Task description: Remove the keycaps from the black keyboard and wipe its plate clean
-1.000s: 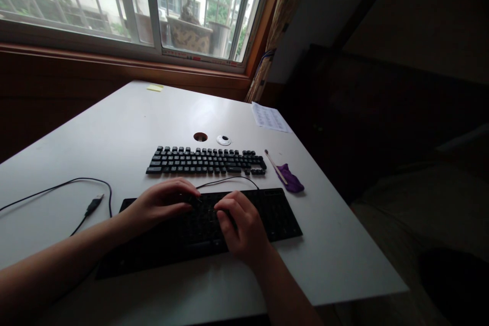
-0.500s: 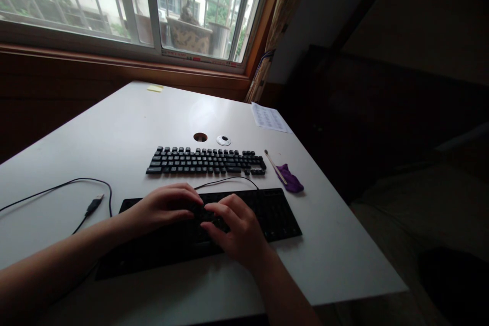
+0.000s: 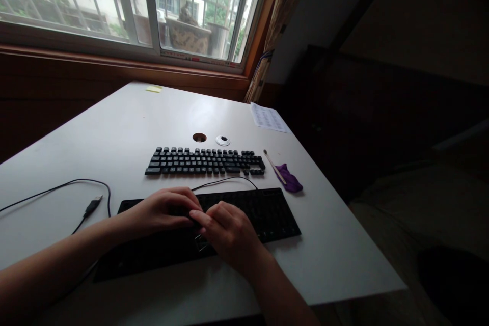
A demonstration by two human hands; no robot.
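A black keyboard base (image 3: 267, 214) lies at an angle on the white table, its top looking dark and mostly without keycaps. Above its middle my left hand (image 3: 168, 209) is closed, fingertips pinched together. My right hand (image 3: 229, 234) meets it there, thumb and fingers also pinched, its fingertips touching the left ones. What sits between the fingers is hidden. Just under the right hand shows a thin, shiny wire-like piece (image 3: 200, 242); whether a hand holds it I cannot tell. Behind the base, rows of loose black keycaps (image 3: 198, 160) lie arranged in keyboard layout.
A toothbrush (image 3: 274, 167) rests partly on a purple cloth (image 3: 289, 179) to the right. On the left lie a USB plug (image 3: 92, 207) and its black cable. Farther back are a cable hole (image 3: 199, 137), its white cover (image 3: 222, 140), a printed sheet (image 3: 268, 118) and yellow notes (image 3: 154, 89).
My right hand has moved slightly left, and its fingers have closed against the left fingertips. The wire-like piece now shows beneath it. The keycaps have stayed put.
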